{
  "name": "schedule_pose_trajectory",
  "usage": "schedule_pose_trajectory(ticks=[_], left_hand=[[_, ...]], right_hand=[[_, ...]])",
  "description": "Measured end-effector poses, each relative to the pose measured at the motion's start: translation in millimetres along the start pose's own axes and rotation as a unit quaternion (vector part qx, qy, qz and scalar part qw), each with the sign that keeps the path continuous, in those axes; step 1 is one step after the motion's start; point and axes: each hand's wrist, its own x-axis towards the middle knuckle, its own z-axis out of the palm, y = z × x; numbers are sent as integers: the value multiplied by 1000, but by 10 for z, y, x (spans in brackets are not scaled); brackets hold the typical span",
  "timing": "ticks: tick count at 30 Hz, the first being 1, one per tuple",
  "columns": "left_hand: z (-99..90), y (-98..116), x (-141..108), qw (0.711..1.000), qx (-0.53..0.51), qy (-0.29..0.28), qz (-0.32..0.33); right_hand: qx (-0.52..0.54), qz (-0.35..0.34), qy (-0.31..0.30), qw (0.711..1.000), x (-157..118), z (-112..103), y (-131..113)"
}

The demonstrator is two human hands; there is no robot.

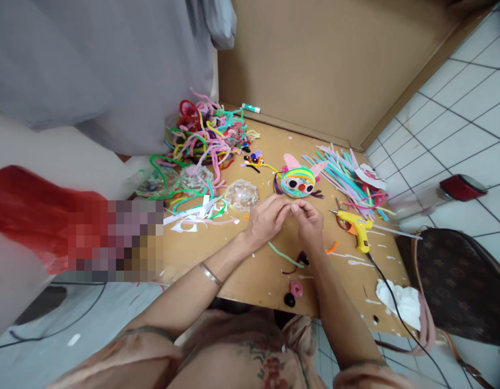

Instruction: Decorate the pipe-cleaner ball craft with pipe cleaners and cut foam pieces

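Observation:
My left hand (268, 219) and my right hand (309, 220) meet above the middle of the table, fingertips pinched close together. Whatever lies between them is too small or hidden to make out. Just beyond the fingers sits a round craft face (297, 181) with pink ears, big dark eyes, a red nose and striped pipe cleaner bands on top. Left of it is a transparent plastic ball (242, 195). A pale green pipe cleaner (285, 254) lies below my hands, with a pink coil (296, 288) and a black oval piece (290, 300) nearer the edge.
Tangled pipe cleaners (209, 132) heap at the back left, near a glue stick (251, 108). To the right are straight pipe cleaners (339, 170), a yellow glue gun (357, 228) with its cord, crumpled tissue (399, 302), a bottle (462, 186) and a brown bag (456, 286). Red plastic (42, 216) hangs left.

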Motion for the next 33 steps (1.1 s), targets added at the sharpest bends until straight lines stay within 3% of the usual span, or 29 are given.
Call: schedule_pose_trajectory(ticks=[9, 14, 17, 20, 27, 33], left_hand=[[65, -52, -10, 999, -43, -10, -29], [24, -127, 22, 988, -105, -7, -110], [-16, -175, 73, 977, -128, -7, -172], [-65, -202, 182, 970, -145, -3, -196], [-75, -315, 615, 986, -107, -32, -122], [145, -510, 632, 987, -85, -69, -121]], right_hand=[[-48, -40, 35, 997, 3, -45, 79], [-69, -66, 88, 992, 133, -124, 53], [-65, -102, 139, 983, 295, -163, -3], [-50, -135, 151, 978, 488, -180, -56], [-118, -212, 100, 965, 803, -159, -21], [-237, -245, 49, 939, 841, -143, 132]])
